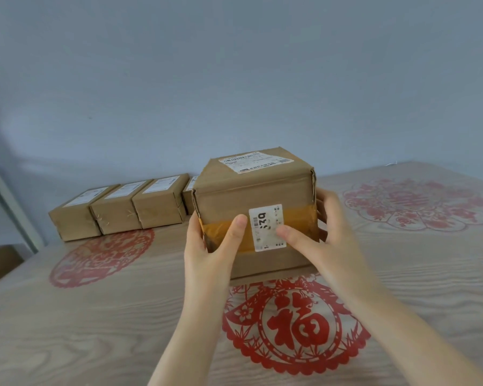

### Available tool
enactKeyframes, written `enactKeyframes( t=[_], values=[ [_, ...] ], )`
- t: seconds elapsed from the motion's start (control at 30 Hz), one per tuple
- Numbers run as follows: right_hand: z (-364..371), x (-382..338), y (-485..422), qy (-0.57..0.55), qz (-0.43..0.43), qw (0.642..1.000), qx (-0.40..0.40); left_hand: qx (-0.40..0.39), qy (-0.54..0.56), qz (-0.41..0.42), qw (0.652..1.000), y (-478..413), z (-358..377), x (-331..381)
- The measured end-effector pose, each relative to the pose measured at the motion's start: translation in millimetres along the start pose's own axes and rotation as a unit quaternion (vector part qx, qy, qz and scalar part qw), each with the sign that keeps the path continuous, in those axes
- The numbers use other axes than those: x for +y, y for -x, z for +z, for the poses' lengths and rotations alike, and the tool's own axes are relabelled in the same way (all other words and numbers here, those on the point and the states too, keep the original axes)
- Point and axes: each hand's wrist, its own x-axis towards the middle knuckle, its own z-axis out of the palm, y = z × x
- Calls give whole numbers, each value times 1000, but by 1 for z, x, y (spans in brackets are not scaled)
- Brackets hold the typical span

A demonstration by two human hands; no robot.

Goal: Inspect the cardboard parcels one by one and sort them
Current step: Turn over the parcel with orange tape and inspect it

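Observation:
A brown cardboard parcel (251, 190) stands in the middle of the view, held between both hands. Its near face carries brown tape and a small white sticker, and a white shipping label lies on its top. My left hand (212, 246) grips its left edge, with the thumb on the taped near face. My right hand (318, 232) grips the right side, thumb lying on the white sticker. Whether the parcel's bottom touches the table is unclear.
Several smaller labelled cardboard parcels (117, 207) stand in a row at the back left, one partly hidden behind the held parcel. The wood-grain table (95, 316) bears red paper-cut decorations (293, 327). A pale wall rises behind, and a white frame stands at the far left.

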Motion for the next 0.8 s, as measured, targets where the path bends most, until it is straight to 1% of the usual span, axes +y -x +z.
enactKeyframes(
  t=[0.1, 0.2, 0.27, 0.43, 0.5, 0.6, 0.8],
  values=[
    [1, -2, 0, 25, -13, 1000, -3, 1, 7, -32, 999, 0, -1, 1],
    [-1, 0, -1, 23, -15, 999, 17, -35, -15, -14, 999, 0, -1, 1],
    [-1, 1, -2, 23, -13, 999, 19, -43, -26, -5, 999, 0, -2, 0],
    [3, 2, -1, 53, -20, 998, -2, -19, 7, 8, 1000, -2, -5, 4],
    [2, 2, -2, 44, -15, 999, 0, -29, 4, 11, 1000, -2, -5, 3],
    [-2, 1, -3, -2, 10, 1000, -4, -45, -10, 18, 999, -1, -4, 4],
    [1, -3, 0, 1, 35, 999, -17, -17, -2, 25, 1000, 1, -4, 8]
  ],
)
